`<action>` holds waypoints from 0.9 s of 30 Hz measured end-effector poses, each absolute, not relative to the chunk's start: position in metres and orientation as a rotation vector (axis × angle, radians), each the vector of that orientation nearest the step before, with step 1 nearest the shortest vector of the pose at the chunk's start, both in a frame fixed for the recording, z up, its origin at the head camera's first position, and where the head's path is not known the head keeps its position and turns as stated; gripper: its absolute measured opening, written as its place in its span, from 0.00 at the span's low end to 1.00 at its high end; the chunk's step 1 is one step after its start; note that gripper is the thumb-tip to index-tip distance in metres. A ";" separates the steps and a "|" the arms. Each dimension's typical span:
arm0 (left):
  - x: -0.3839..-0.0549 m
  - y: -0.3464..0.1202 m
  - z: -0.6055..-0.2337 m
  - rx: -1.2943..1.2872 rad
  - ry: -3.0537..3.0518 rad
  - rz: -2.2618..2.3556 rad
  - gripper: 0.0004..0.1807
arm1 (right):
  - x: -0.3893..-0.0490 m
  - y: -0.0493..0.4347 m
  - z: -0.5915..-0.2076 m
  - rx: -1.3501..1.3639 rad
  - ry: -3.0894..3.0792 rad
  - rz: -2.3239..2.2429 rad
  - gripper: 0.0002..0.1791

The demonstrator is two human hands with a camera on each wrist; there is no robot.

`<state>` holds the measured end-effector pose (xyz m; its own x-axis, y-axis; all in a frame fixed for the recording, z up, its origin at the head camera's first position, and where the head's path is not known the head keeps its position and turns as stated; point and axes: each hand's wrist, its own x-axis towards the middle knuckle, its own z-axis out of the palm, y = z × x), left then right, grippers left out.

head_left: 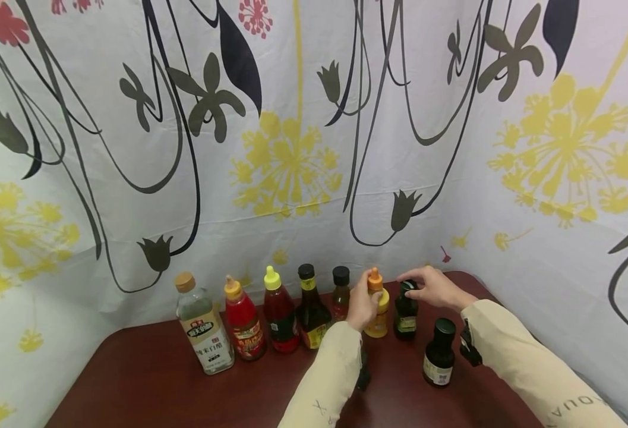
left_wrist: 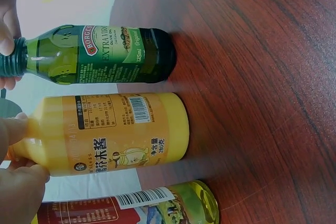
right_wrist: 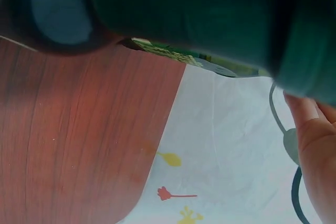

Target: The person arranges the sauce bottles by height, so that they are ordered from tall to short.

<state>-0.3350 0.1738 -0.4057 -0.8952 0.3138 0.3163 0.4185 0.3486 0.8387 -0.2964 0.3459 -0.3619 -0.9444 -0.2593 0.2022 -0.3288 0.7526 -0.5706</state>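
My left hand [head_left: 363, 304] grips a yellow mustard bottle [left_wrist: 121, 135] round its neck, below the orange tip. The bottle stands on the table in the row. Just to its right is a green olive oil bottle [left_wrist: 100, 53] with a dark cap. My right hand [head_left: 435, 288] pinches this cap between thumb and fingers, as the left wrist view shows. In the right wrist view, a blurred dark green bottle [right_wrist: 184, 14] fills the top, hiding most of the olive oil bottle, and part of the right hand [right_wrist: 315, 150] appears at the right edge.
A dark bottle with a white label [head_left: 439, 353] stands nearer the front, by the right wrist. Leftward along the row are a clear vinegar bottle [head_left: 205, 333], red sauce bottles [head_left: 246, 327] and a dark sauce bottle [head_left: 312, 318]. Patterned cloth [head_left: 303, 238] hangs behind the red-brown table [head_left: 148, 380].
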 end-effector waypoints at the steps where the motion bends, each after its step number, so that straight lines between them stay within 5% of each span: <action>1: -0.335 0.174 -0.405 -0.677 -2.498 -1.596 0.25 | -0.297 0.346 -0.362 0.485 -2.833 0.960 0.17; 27: -0.334 0.175 -0.406 -0.674 -2.502 -1.577 0.25 | -0.305 0.351 -0.367 0.489 -2.829 1.041 0.21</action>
